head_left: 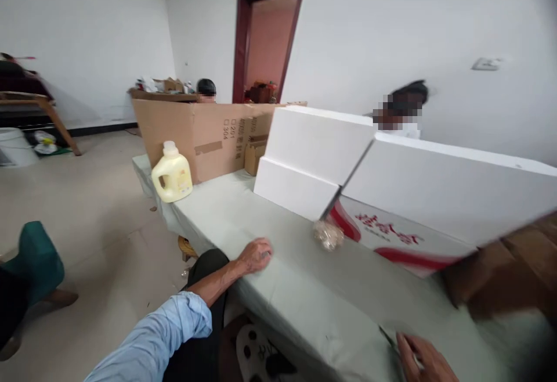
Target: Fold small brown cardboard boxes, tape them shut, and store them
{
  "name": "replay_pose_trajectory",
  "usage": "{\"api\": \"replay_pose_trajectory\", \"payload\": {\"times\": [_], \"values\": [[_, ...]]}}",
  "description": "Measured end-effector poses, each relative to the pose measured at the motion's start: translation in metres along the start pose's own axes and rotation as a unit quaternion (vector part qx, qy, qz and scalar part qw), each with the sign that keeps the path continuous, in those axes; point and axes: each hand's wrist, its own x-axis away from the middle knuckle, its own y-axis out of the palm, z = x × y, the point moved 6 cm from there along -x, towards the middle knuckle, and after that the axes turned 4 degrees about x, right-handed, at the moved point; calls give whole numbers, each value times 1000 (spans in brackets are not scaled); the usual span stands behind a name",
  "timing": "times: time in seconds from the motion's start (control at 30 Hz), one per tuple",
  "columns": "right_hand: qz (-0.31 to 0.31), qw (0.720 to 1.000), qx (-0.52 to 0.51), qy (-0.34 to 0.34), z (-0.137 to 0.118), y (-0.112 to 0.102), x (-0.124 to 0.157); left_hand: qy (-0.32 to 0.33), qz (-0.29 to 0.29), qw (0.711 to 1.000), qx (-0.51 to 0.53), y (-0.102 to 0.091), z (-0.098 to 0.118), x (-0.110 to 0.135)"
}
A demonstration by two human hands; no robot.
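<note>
My left hand [256, 255] rests on the near edge of the cloth-covered table [300, 289], its fingers curled closed. Whatever may be inside them is hidden. Low on the right, my right hand [424, 360] is closed around a thin, dark, pointed tool [389, 337]; blur keeps me from telling its exact kind. The tool's tip points away from me, close to the tablecloth. Beyond the two hands, a crumpled, shiny clear-plastic bundle [328, 235] lies against the white box with red print [383, 231].
White foam blocks [313, 138] line the table's far side. A pale yellow jug [173, 176] stands at the left by a large cardboard carton [213, 138]. Brown boxes [500, 271] sit at the right. Two people are behind the blocks and carton. A green chair [37, 257] is on the left.
</note>
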Motion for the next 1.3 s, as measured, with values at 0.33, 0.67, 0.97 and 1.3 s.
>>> {"api": "replay_pose_trajectory", "payload": {"times": [0.33,0.67,0.97,1.3], "values": [[103,978,140,119,34,-66,30,-68,44,997,12,-39,-39,15],[-108,981,163,-15,15,-11,45,-32,-19,997,-73,-34,-19,23],[-120,972,199,31,26,-7,42,1,-171,975,-139,-8,21,53],[-125,968,207,71,16,-4,36,152,-259,950,-88,116,182,93]]}}
